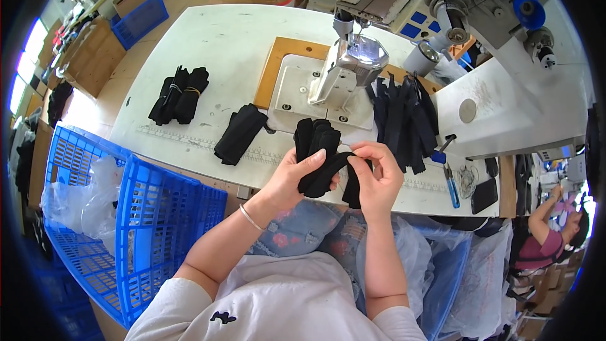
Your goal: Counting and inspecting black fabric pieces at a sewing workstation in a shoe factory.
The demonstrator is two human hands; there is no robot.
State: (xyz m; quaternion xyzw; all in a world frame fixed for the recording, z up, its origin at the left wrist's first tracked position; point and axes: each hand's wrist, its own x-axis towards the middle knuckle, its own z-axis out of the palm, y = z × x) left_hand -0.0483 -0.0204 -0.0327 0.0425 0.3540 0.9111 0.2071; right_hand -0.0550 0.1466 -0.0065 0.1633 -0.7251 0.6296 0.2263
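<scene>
My left hand [291, 180] is closed around a bundle of folded black fabric pieces [319, 142], its thumb pressed on top. With thumb and fingertips, my right hand [380, 177] pinches a black strip [353, 177] that hangs down from the bundle. A thin pale loop shows between the hands; what it is I cannot make out. Just beyond them stands the sewing machine's metal post [344, 69]. Left of the bundle lies a black fabric roll [241, 134]. Farther left rest banded black bundles [180, 96], and to the right several black strips [407, 117] drape by the machine.
The white table [208, 38] carries a printed ruler along its near side. Blue-handled snips [451, 184] and a dark phone [484, 196] lie at the right. A blue crate [158, 227] holding clear plastic stands at the left. Another person [549, 233] sits far right.
</scene>
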